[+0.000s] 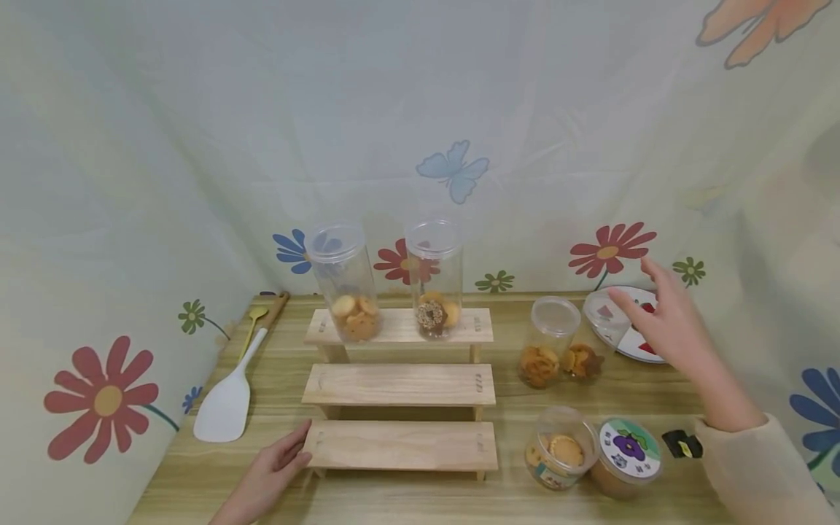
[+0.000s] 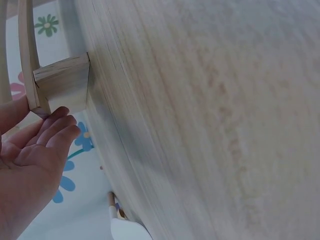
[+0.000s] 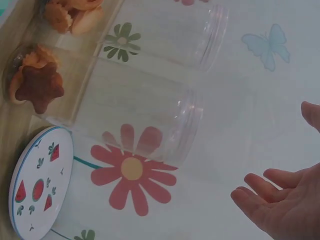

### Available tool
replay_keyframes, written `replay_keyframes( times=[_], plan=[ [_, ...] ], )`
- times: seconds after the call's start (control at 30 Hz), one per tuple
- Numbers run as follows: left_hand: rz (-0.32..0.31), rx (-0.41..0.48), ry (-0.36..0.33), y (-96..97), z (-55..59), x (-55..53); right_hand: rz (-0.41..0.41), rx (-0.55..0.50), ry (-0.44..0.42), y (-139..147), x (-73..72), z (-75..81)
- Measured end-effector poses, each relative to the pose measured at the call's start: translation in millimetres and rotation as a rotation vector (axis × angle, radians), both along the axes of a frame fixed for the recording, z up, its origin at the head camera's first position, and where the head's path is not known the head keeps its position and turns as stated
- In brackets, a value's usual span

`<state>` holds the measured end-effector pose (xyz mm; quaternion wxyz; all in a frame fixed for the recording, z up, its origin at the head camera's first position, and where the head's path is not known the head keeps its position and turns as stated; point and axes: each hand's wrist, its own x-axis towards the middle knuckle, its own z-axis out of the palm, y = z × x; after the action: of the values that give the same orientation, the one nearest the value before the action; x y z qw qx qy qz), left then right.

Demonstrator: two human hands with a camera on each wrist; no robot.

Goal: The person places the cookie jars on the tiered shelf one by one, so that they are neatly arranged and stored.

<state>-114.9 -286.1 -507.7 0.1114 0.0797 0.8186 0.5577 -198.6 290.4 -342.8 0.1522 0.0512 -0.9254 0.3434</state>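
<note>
- Right sleeve point(image 1: 761, 474): cream, plain, one pale colour over all that shows; loose and thick, with a soft, matt look.
- Cuff point(image 1: 730, 426): same cream, a rounded, bulky edge, wider than the forearm it rings.
- Right forearm point(image 1: 722, 390): bare between cuff and hand, slim, narrowing toward the wrist.
- Right hand point(image 1: 664, 313): bare, with slender fingers and rounded tips; the right wrist view's edge cuts off part of it.
- Left hand point(image 1: 272, 467): bare, slim-fingered; the left wrist view shows faint creases across its palm point(image 2: 30, 175).
- Left wrist point(image 1: 238, 508): bare down to the head view's lower edge.
</note>
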Motion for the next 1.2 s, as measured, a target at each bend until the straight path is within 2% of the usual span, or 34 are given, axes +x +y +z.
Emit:
replay_keyframes(
  times=[0.2, 0.3, 0.47, 0.6, 0.77, 1.2],
  plan=[
    [0.056, 0.001, -0.017, 2.4, -0.8, 0.3, -0.021, 0.037, -0.070, 13, -2.8, -11.9],
    [0.066, -0.002, -0.018, 2.2, -1.4, -0.2, -0.020, 0.039, -0.112, 18, -5.7, -17.7],
    [0.044, 0.002, -0.010, 0.0, -3.2, -0.5, 0.005, 0.060, -0.170, 24, -11.0, -27.3],
    [0.020, 0.008, -0.001, -1.3, -4.2, -0.9, 0.020, 0.086, -0.174, 27, -14.9, -33.9],
    [0.019, 0.013, -0.007, -1.0, -4.1, -1.5, 0.036, 0.113, -0.178, 27, -20.1, -41.7],
    [0.012, 0.005, 0.002, -0.4, -2.6, -1.0, 0.068, 0.077, -0.234, 30, -25.0, -54.7]
  ],
)
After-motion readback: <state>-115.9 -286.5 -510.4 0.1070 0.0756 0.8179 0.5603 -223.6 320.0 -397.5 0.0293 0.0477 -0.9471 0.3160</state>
